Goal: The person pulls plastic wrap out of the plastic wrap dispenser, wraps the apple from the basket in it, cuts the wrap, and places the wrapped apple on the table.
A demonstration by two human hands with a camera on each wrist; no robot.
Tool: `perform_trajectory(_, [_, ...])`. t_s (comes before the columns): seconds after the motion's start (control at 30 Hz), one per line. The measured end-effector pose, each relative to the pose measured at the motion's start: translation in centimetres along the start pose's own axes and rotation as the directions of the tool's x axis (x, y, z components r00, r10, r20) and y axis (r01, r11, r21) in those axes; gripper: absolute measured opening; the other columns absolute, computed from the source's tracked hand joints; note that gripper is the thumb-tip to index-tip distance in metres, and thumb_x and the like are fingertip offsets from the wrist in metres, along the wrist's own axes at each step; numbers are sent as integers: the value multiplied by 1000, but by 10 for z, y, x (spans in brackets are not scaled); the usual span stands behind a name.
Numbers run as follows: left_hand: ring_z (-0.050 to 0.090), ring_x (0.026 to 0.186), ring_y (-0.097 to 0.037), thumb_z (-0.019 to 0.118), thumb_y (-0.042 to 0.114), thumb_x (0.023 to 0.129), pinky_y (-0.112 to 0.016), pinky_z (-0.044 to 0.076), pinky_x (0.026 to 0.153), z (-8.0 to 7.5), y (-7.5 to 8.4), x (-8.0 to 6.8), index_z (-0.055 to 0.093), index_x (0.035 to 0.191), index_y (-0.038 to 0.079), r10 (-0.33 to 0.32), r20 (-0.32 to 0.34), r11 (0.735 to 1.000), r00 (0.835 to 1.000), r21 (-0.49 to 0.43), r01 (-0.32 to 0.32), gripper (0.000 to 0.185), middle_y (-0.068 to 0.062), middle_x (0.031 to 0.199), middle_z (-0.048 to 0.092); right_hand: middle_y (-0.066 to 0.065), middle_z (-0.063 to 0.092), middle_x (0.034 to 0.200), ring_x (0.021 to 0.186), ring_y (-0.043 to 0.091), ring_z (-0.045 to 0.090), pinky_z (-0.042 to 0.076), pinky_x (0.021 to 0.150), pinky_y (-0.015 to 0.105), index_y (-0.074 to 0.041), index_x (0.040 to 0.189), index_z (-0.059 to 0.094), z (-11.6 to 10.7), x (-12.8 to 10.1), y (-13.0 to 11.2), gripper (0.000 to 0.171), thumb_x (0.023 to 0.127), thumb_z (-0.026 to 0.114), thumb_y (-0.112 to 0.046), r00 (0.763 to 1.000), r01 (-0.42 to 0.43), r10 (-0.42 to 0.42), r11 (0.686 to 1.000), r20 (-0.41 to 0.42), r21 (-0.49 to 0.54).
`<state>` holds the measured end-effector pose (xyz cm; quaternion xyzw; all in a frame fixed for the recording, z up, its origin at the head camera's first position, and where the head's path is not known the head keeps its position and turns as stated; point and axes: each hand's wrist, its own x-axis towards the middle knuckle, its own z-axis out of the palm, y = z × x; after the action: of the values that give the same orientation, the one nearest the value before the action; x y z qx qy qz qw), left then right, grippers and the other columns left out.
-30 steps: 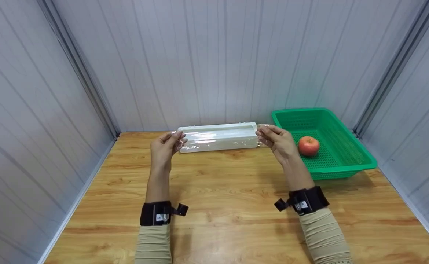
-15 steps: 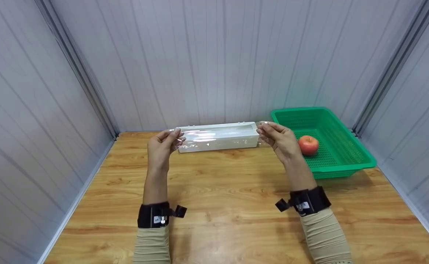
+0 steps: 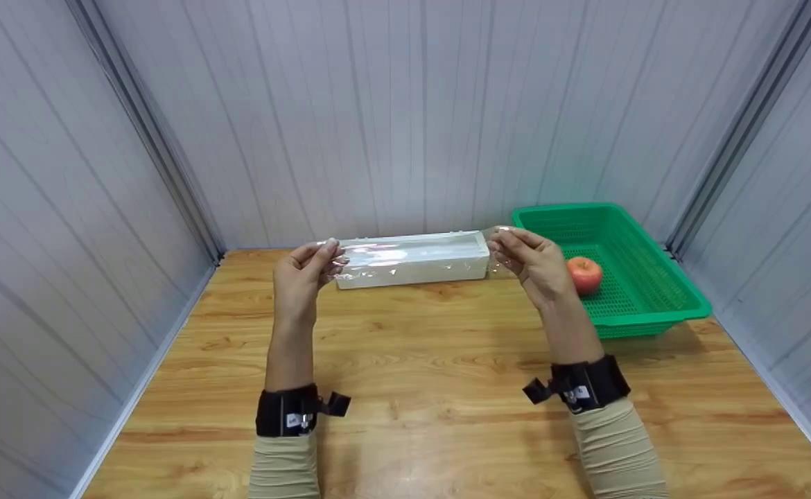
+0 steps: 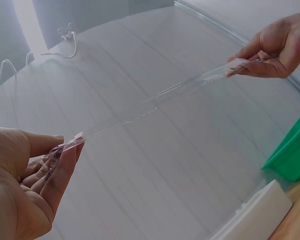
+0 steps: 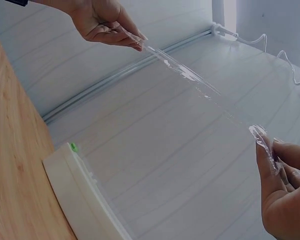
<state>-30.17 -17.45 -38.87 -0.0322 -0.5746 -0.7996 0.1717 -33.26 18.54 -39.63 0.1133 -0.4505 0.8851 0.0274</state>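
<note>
The apple (image 3: 583, 274) in the green basket (image 3: 662, 291) is partly covered on its nine o'clock side by the right hand (image 3: 537, 267). The clear film (image 3: 412, 258) is nearly invisible against the white dispenser box (image 3: 412, 267). In the left wrist view, the box is cut off at five o'clock, and the left hand (image 4: 27, 190) by the lower edge.
</note>
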Motion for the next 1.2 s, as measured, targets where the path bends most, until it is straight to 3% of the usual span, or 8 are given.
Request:
perform_trajectory(0.63, [76, 74, -18, 75, 7, 99, -25, 64, 67, 3, 22, -13, 78, 99, -1, 54, 12, 999, 998, 6, -54, 9, -12, 89, 79, 13, 80, 97, 83, 18, 79, 65, 76, 26, 0, 105, 81, 13, -17, -19, 13, 98, 72, 3, 999, 47, -47, 999, 12, -7])
perform_trajectory(1.2, [73, 71, -14, 73, 4, 100, -21, 61, 63, 4, 43, -29, 78, 99, -4, 105, 21, 994, 994, -12, -105, 9, -10, 87, 79, 16, 80, 97, 84, 20, 79, 65, 77, 28, 4, 105, 80, 25, -32, -32, 12, 95, 75, 4, 993, 79, -86, 994, 86, 81])
